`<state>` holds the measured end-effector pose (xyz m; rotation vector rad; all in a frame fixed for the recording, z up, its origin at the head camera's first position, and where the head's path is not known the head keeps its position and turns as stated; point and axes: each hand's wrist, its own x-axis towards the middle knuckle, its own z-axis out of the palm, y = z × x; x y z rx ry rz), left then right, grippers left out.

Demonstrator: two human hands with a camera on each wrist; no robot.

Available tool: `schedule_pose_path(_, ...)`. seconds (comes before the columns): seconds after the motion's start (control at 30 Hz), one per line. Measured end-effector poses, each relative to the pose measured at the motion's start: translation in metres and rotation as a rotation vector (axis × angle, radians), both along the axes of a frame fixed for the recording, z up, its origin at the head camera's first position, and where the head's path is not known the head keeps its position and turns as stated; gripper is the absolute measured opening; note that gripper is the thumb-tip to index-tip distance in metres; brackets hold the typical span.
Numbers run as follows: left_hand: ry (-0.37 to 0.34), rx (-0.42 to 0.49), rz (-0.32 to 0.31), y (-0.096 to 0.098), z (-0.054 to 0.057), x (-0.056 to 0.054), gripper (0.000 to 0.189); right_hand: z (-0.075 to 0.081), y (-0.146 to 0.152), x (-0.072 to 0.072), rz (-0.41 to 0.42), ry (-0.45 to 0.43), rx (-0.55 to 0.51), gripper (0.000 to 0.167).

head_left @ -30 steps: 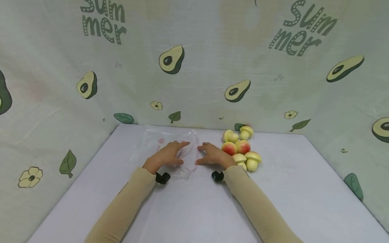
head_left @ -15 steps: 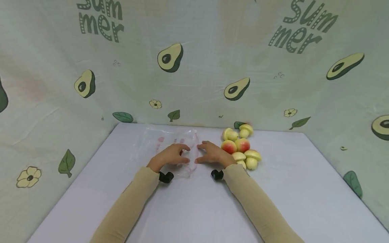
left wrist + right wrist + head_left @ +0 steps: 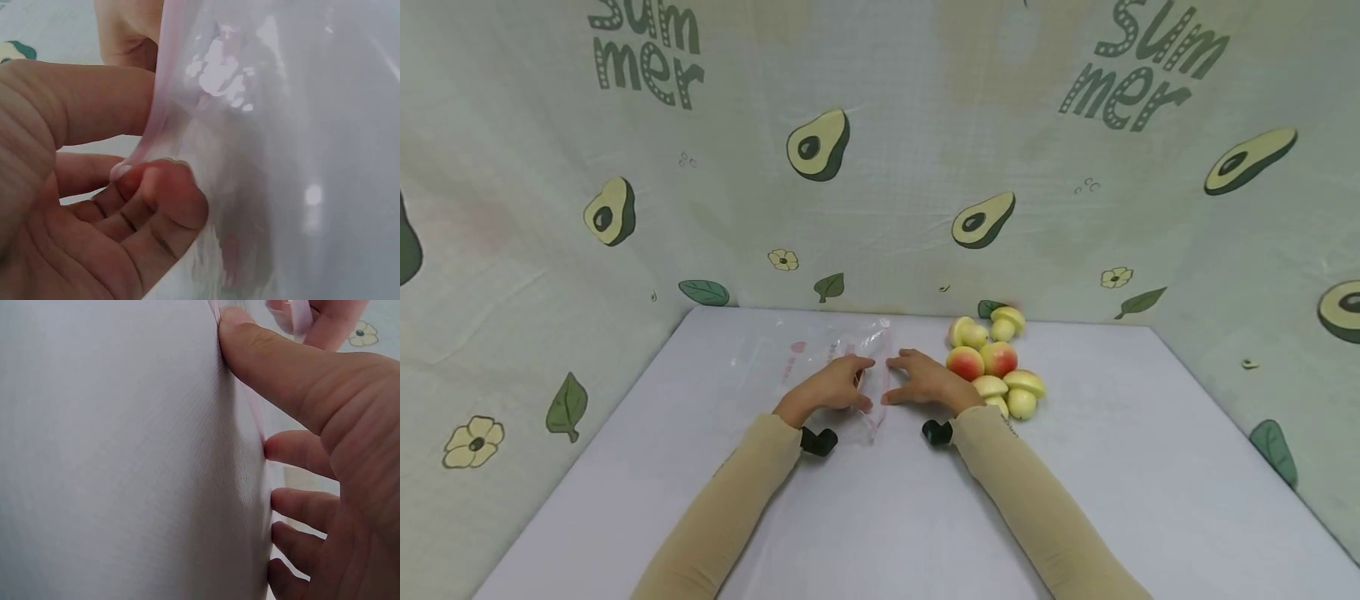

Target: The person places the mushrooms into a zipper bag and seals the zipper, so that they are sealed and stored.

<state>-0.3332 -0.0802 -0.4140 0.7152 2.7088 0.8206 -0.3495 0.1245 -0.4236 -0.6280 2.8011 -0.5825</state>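
Observation:
A clear plastic bag (image 3: 820, 342) with pink print and a pink-edged mouth lies flat toward the back of the table. My left hand (image 3: 831, 385) is at the mouth's upper layer. In the left wrist view its curled fingers (image 3: 169, 231) and thumb hold the pink edge (image 3: 164, 81), and the film bulges up beside them. Opposite, my right hand (image 3: 925, 383) has thumb and fingers spread. The right wrist view shows its fingertips (image 3: 278, 447) pressing down along the bag's lower pink edge (image 3: 253, 403).
Several yellow mushroom-shaped pieces (image 3: 1022, 392) and two red-yellow, peach-like fruits (image 3: 1000, 358) sit close behind my right hand. A printed cloth (image 3: 895, 167) with avocados hangs around the white table (image 3: 880, 517).
My left hand has shifted right to the bag's mouth, and its fingers have curled in toward the thumb, drawing the film with them. The right hand has stayed in place.

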Motion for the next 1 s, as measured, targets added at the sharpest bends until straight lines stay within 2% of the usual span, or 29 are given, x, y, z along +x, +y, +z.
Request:
schedule_pose_path(0.2,0.068,0.108,0.015,-0.003,-0.001,0.000,0.075,-0.001,-0.001,-0.001,-0.011,-0.008,-0.006,0.079)
schedule_pose_path(0.4,0.057,0.249,0.069,-0.009,0.006,0.006,0.075,-0.001,-0.001,0.000,-0.020,-0.022,0.011,0.080)
schedule_pose_path(0.57,0.093,0.388,0.114,-0.012,0.015,0.011,0.071,0.000,-0.002,0.001,-0.030,-0.026,0.018,0.079)
schedule_pose_path(0.7,0.059,0.486,0.136,-0.012,0.016,0.014,0.069,0.000,-0.003,0.002,-0.029,-0.029,0.015,0.078)
schedule_pose_path(0.83,0.036,0.457,0.122,-0.008,0.009,0.015,0.071,-0.001,-0.003,0.003,-0.048,-0.038,0.019,0.078)
schedule_pose_path(1.0,0.081,0.385,0.131,-0.004,0.004,0.016,0.069,-0.002,-0.002,0.003,-0.055,-0.038,0.026,0.079)
